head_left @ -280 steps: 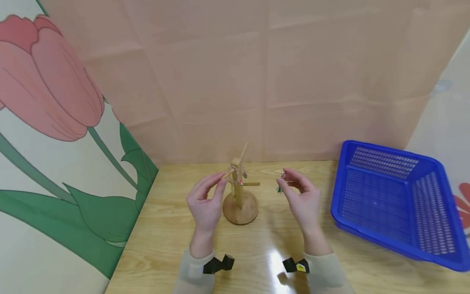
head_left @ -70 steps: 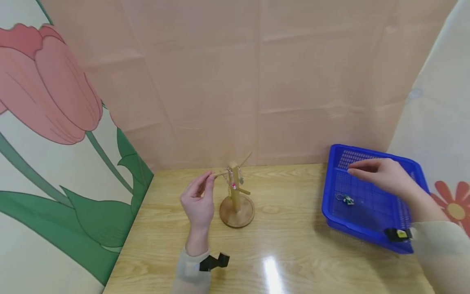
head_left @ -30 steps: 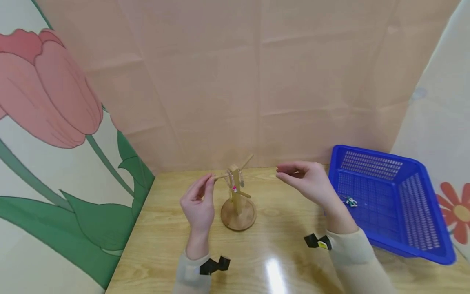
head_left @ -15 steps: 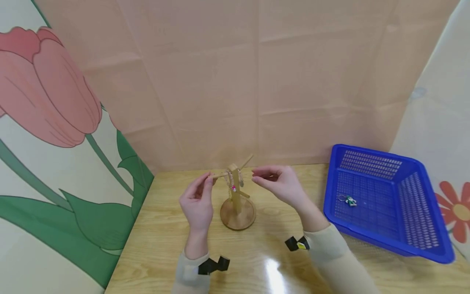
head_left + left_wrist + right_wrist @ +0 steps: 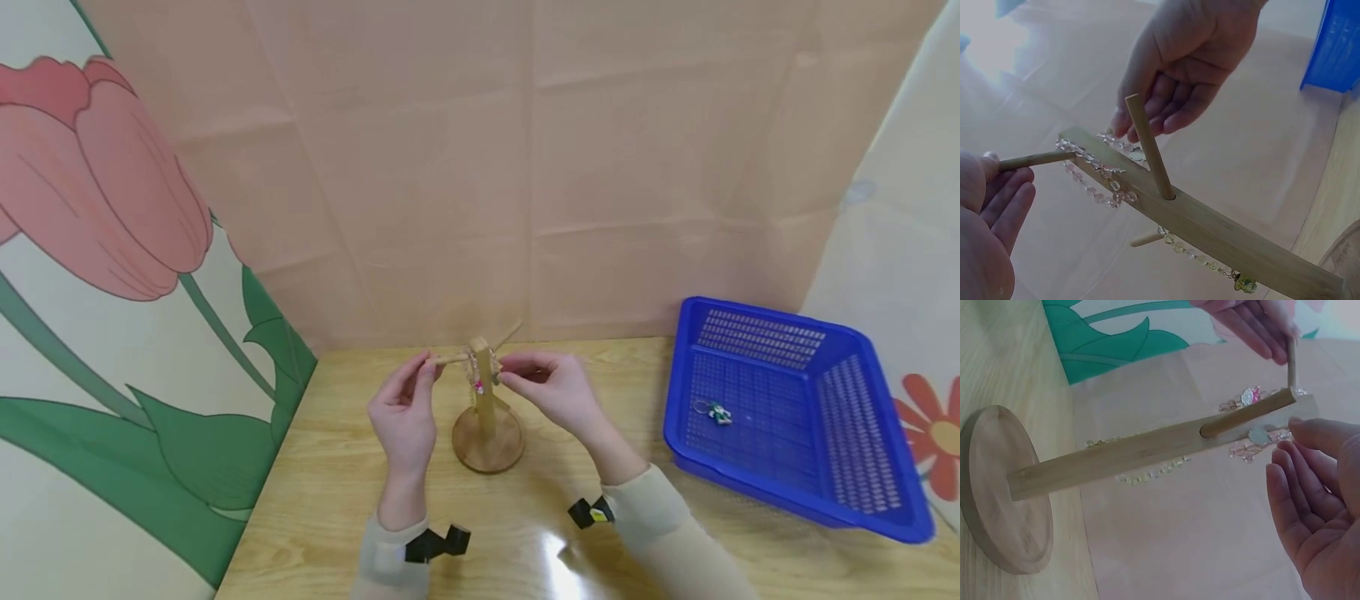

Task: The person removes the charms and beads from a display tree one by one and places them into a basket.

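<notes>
A wooden stand with a round base [image 5: 488, 439] and several pegs stands on the table. My left hand [image 5: 407, 422] pinches the end of its left peg [image 5: 1035, 160]. Pink-beaded bracelets [image 5: 1089, 157] hang near the top of the post [image 5: 1116, 455], one of them on that left peg. Lower down hangs a yellow-green beaded bracelet [image 5: 1192, 252]. At the right side of the post top, my right hand [image 5: 558, 398] has thumb and forefinger at a pink-beaded bracelet with a silvery charm [image 5: 1260, 435], pinching at its beads. The upper peg behind partly covers those fingertips in the left wrist view.
To the right a blue basket [image 5: 787, 502] holds a keyring with a small green and white figure [image 5: 720, 413]. A pinkish cloth [image 5: 420, 167] hangs behind the table [image 5: 337, 500]; tulip-printed covering is at the left.
My right hand has moved left from beside the basket to the stand, its fingers now at the bracelet. The keyring it held earlier lies in the basket. My left hand remains on the peg.
</notes>
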Tool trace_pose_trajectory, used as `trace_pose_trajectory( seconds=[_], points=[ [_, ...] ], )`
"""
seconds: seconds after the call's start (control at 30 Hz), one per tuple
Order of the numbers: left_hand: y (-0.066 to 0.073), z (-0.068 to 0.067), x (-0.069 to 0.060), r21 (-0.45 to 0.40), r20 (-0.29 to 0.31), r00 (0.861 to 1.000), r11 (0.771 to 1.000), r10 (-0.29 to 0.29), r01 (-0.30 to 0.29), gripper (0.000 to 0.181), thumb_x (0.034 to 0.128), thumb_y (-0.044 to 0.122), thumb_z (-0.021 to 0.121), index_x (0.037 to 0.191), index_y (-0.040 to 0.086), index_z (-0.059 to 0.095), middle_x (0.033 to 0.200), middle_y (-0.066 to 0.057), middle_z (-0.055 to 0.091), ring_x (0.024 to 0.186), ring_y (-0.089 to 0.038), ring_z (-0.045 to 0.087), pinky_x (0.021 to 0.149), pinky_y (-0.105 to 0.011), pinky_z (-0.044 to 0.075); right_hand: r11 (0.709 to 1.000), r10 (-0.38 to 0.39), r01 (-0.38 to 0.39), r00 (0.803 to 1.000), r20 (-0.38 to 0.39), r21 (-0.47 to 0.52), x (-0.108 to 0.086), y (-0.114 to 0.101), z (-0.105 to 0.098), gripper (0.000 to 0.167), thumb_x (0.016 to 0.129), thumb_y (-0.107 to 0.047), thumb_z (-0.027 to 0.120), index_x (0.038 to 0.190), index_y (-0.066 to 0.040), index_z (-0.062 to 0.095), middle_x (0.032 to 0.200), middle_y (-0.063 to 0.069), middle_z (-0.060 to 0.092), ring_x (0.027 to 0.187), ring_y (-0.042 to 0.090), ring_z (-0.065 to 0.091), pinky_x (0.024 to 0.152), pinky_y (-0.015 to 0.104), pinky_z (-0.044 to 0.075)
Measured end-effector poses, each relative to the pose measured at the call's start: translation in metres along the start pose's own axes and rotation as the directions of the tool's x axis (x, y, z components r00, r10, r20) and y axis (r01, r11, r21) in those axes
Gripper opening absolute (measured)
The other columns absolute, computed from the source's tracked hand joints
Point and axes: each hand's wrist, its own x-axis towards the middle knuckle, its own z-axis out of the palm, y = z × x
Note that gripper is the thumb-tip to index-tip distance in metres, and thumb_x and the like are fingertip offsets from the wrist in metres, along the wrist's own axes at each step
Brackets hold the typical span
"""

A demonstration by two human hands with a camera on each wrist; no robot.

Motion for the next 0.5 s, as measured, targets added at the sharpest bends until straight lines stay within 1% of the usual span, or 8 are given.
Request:
trace_pose_trajectory(
  seconds=[0.17,0.27,0.5],
  points=[
    [0.0025,0.0006,-0.0009,-0.022,-0.007,0.999,0.999,-0.039,0.039,0.017,0.0981,-0.010,0.072,0.112,-0.019,0.072,0.103,-0.023,0.078,0.091,-0.017,0.079,0.086,-0.038,0.068,1.000,-0.020,0.020,1.000,-0.013,-0.012,0.0000,0.0004,0.0043,0.019,0.093,-0.021,0.088,0.109,-0.011,0.083,0.101,0.002,0.081,0.087,0.021,0.077,0.075,0.031,0.068],
    [0.0035,0.0007,-0.0009,-0.029,-0.010,0.998,0.998,-0.058,0.058,0.019,0.0987,-0.009,0.071,0.112,-0.022,0.070,0.103,-0.020,0.079,0.090,-0.016,0.079,0.086,-0.038,0.068,0.999,-0.031,0.030,0.999,-0.020,-0.031,-0.0003,0.0000,0.0056,0.018,0.093,-0.020,0.087,0.108,-0.011,0.083,0.101,0.002,0.081,0.086,0.021,0.077,0.074,0.030,0.068],
    [0.0033,0.0007,-0.0007,-0.034,-0.017,0.997,0.997,-0.070,0.069,0.021,0.0992,-0.009,0.071,0.113,-0.025,0.067,0.102,-0.015,0.080,0.089,-0.015,0.079,0.086,-0.038,0.068,0.999,-0.027,0.026,0.999,-0.022,-0.039,-0.0011,-0.0022,0.0090,0.019,0.093,-0.020,0.088,0.108,-0.010,0.083,0.102,0.002,0.081,0.087,0.019,0.077,0.076,0.031,0.069]
  ],
)
